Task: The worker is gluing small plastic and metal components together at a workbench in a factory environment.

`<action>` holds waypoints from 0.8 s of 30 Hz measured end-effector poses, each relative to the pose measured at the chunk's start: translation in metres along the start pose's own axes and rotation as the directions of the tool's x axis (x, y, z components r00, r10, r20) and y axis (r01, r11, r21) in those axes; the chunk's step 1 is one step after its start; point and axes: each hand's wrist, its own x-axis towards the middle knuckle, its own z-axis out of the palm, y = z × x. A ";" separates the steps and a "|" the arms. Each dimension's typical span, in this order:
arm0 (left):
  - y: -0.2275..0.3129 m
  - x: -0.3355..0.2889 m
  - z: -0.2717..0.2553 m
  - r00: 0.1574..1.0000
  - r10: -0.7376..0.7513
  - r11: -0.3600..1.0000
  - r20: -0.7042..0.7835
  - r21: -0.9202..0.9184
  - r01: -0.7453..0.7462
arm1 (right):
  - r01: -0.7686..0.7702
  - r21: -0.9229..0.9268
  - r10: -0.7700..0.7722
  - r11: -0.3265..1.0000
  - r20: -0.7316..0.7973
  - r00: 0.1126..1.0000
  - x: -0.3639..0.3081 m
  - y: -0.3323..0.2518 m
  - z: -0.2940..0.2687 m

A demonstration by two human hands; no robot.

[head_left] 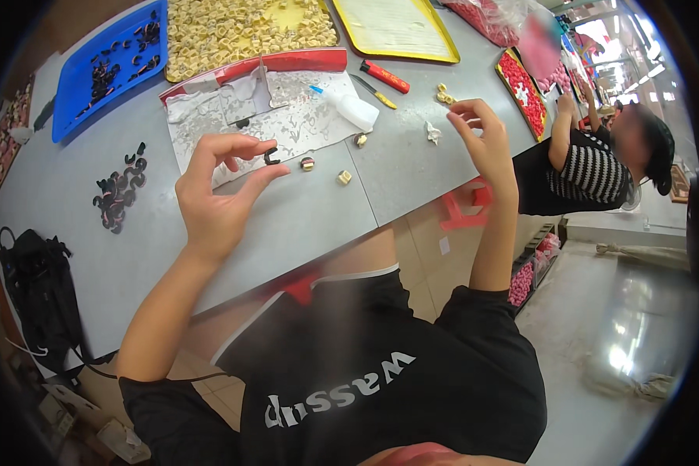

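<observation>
My left hand pinches a small black C-shaped piece between thumb and fingertips, raised over the front of a spotted white board. Further right, my right hand hovers above the table, fingers curved and thumb tip slightly apart from them; nothing shows between them. Just beyond its fingertips lie small cream pieces, with a crumpled white scrap to their left. Between my hands are a cream piece with a dark band, a plain cream piece and a white squeeze bottle with a blue tip.
Black curved pieces are heaped at left, below a blue tray of similar ones. Behind stand trays of cream pieces. A yellow-handled knife and red tube lie mid-table. Another person works at right.
</observation>
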 end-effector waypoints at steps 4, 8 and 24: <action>0.000 0.001 -0.001 1.000 0.011 0.999 -0.001 0.032 -0.011 | 0.065 -0.118 -0.074 0.991 -0.081 0.994 0.001 0.010 0.010; -0.001 0.003 -0.001 0.999 0.035 0.999 -0.025 0.042 -0.034 | -0.018 -0.263 -0.042 0.965 -0.221 0.974 0.015 0.038 0.019; -0.004 0.004 -0.001 0.999 0.039 0.998 -0.018 0.042 -0.039 | 0.276 -0.241 -0.286 0.931 -0.009 0.958 0.042 0.037 0.037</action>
